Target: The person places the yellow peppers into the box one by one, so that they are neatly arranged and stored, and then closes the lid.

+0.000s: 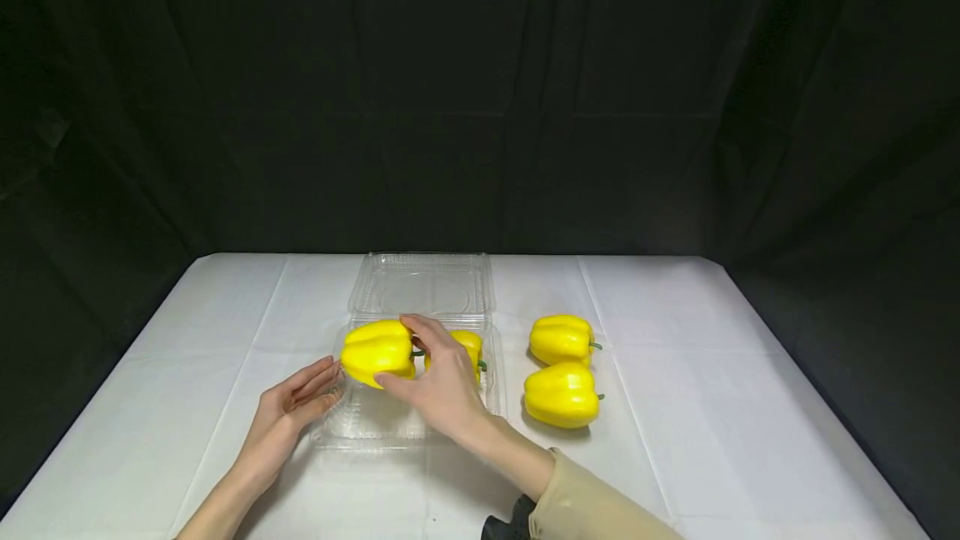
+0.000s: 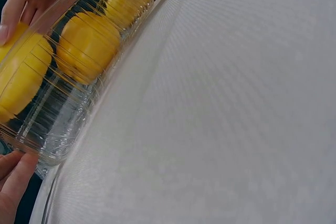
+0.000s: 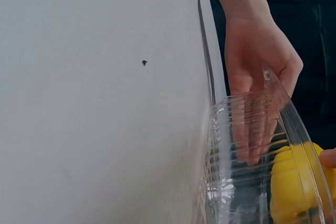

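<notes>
An open clear plastic clamshell container (image 1: 375, 427) lies on the white table, its lid (image 1: 420, 286) folded back. My right hand (image 1: 427, 369) grips a yellow pepper (image 1: 372, 354) lying on its side at the left of the container base, thumb in front and fingers over the top. A second yellow pepper (image 1: 471, 347) lies behind that hand in the base. My left hand (image 1: 300, 398) rests with straight fingers against the container's left wall. In the left wrist view its fingertips (image 2: 16, 174) touch the ribbed wall (image 2: 68, 124); the held pepper (image 2: 18, 77) shows through it.
Two more yellow peppers (image 1: 561, 338) (image 1: 562, 394) lie on the white tablecloth (image 1: 712, 407) just right of the container. Black curtains close off the back and sides. The right wrist view shows my left hand (image 3: 257, 51) behind the container wall (image 3: 236, 182).
</notes>
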Motion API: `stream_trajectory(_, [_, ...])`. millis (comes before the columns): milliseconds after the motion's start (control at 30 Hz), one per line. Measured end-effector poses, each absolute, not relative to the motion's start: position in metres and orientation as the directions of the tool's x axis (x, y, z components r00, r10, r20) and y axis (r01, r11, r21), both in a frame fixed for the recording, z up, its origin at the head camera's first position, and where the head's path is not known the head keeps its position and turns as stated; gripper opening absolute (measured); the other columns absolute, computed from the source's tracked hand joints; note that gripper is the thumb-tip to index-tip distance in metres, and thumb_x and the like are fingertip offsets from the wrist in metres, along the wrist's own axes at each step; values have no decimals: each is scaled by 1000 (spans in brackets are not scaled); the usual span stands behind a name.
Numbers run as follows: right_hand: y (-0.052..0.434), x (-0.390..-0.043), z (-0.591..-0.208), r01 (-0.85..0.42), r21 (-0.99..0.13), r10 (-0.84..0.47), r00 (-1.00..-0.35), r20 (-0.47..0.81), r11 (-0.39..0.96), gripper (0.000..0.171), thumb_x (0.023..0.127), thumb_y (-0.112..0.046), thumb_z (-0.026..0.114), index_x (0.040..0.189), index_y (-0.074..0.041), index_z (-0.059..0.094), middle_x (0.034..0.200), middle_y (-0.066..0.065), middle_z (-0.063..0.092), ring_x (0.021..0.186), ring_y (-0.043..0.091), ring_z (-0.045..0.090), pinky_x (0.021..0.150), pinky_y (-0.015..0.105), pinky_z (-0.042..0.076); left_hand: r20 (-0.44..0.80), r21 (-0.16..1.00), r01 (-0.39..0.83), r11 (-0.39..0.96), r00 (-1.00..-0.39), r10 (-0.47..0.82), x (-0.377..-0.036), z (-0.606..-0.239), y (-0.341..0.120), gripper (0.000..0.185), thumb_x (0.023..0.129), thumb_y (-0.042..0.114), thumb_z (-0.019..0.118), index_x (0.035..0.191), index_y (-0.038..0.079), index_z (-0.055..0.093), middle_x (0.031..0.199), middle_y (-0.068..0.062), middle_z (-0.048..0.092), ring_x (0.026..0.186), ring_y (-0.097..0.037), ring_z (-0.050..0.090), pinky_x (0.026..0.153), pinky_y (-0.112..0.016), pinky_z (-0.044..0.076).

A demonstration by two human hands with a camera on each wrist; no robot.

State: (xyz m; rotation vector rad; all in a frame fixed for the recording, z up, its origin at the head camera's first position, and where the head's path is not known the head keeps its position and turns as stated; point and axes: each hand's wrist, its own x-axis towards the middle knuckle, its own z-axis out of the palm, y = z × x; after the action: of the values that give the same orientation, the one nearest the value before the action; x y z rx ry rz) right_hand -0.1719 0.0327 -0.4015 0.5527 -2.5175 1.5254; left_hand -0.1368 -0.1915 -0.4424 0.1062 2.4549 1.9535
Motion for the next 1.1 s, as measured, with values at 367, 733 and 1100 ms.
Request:
stream_trajectory(367, [23, -172, -408, -352, -818, -217, -935, 282, 456, 72, 76, -24, 88, 139, -6, 56, 139, 3, 58, 115, 22, 63, 96, 41, 55, 17, 976, 31, 214, -997, 70, -135, -441, -190, 57, 97, 17, 63, 148, 1, 43, 147, -17, 52, 132, -25, 53, 95, -13, 47])
stream_trajectory(733, [21, -174, -411, -348, -798, -237, -936, 261, 493, 74, 76, -22, 88, 140, -5, 55, 140, 4, 57, 117, 22, 61, 98, 37, 54, 37, 971, 52, 234, -997, 70, -133, -439, -191, 58, 97, 18, 64, 149, 3, 43, 145, -13, 55, 130, -23, 55, 95, -13, 46])
stream_trajectory(1100, [18, -172, -412, -343, -775, -262, -936, 235, 532, 76, 77, -20, 87, 142, -4, 51, 146, 6, 53, 133, 29, 52, 110, 44, 45, 39, 970, 56, 236, -996, 76, -133, -438, -193, 58, 97, 18, 64, 149, 3, 43, 147, -13, 54, 124, -4, 56, 96, -11, 45])
